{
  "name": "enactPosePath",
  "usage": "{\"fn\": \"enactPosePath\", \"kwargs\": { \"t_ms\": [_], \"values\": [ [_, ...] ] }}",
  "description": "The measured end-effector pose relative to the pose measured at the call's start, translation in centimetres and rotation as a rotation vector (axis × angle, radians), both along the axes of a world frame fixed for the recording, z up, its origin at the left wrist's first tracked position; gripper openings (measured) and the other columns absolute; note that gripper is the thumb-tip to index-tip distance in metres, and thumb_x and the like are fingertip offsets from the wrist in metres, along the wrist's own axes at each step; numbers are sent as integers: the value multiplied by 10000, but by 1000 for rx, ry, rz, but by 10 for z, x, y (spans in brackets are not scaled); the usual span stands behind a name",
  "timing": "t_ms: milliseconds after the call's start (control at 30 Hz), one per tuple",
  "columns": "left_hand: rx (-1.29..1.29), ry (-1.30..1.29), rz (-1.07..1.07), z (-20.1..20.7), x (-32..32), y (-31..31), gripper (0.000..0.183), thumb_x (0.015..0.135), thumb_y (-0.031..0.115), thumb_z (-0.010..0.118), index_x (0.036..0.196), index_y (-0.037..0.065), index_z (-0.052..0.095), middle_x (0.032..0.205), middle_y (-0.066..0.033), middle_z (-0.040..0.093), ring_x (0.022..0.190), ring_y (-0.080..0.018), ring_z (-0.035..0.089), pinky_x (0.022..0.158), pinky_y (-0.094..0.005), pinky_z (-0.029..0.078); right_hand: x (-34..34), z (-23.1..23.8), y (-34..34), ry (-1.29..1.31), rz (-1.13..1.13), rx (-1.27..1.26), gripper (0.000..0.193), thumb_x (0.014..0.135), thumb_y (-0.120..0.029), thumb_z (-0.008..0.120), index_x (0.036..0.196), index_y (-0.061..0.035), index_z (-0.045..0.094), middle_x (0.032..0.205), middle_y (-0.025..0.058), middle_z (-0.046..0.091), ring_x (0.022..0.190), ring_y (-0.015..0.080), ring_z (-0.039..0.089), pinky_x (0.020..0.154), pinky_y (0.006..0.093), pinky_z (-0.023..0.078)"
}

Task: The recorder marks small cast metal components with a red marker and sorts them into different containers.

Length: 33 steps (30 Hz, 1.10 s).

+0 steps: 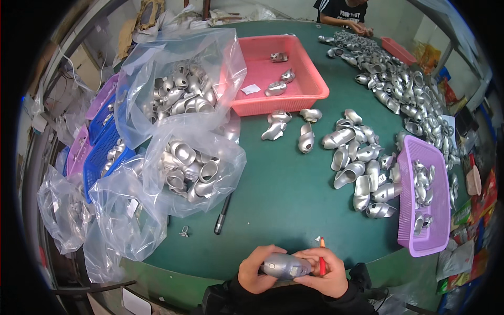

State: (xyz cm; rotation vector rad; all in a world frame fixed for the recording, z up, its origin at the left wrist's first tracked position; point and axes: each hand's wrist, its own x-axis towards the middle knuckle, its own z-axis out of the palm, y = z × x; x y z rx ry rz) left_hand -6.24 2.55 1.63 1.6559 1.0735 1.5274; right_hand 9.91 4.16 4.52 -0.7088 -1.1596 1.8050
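Close to the table's near edge, my left hand (254, 270) grips one end of a silver, rounded hollow shell part (283, 266). My right hand (333, 275) has its fingers closed at the other end of the same part. A slim red-orange tool (322, 257) sticks up from between the right fingers; its tip is too small to make out. Ahead and to the right lies a loose group of similar silver parts (349, 173). Ahead to the left, a black pen (223, 214) lies on the green tabletop (283, 205).
Clear plastic bags (231, 168) of silver parts crowd the left, beside blue baskets (102, 152). A pink tray (262, 105) stands at the back, a purple basket (404, 205) at right. More parts (399, 86) heap along the far right, where another person's hands (359, 27) work.
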Motion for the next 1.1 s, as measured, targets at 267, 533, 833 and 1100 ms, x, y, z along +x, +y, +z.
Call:
{"fn": "enactPosePath", "kwargs": {
  "t_ms": [267,533,833,1100],
  "values": [
    [-662,-366,-401,22,-7,1,559,659,-27,604,1142,16,326,1042,-89,398,958,-173,448,795,-273,400,8,7,8,-52,8,-29,474,674,85,556,1086,5,334,1027,185,466,967,211,458,803,309,387],
    [-609,-570,-267,15,-4,-5,486,617,-17,652,1025,4,388,949,-85,447,919,-157,462,761,-274,406,4,4,7,-29,-10,-55,457,691,92,527,1095,3,333,1021,179,469,937,194,473,786,278,388],
    [-338,-233,-181,17,-6,-3,468,598,6,677,988,2,418,941,-86,454,875,-144,469,741,-260,386,7,1,8,-127,-1,-317,334,780,29,426,1106,13,357,941,141,509,821,162,526,706,275,453],
    [-672,-542,-307,9,-10,-8,538,653,-21,615,1126,-15,356,1064,-131,432,1004,-199,426,849,-301,348,10,15,3,-114,-64,-263,268,790,-19,446,1050,43,422,890,150,533,792,162,542,702,260,449]
  ]
}}
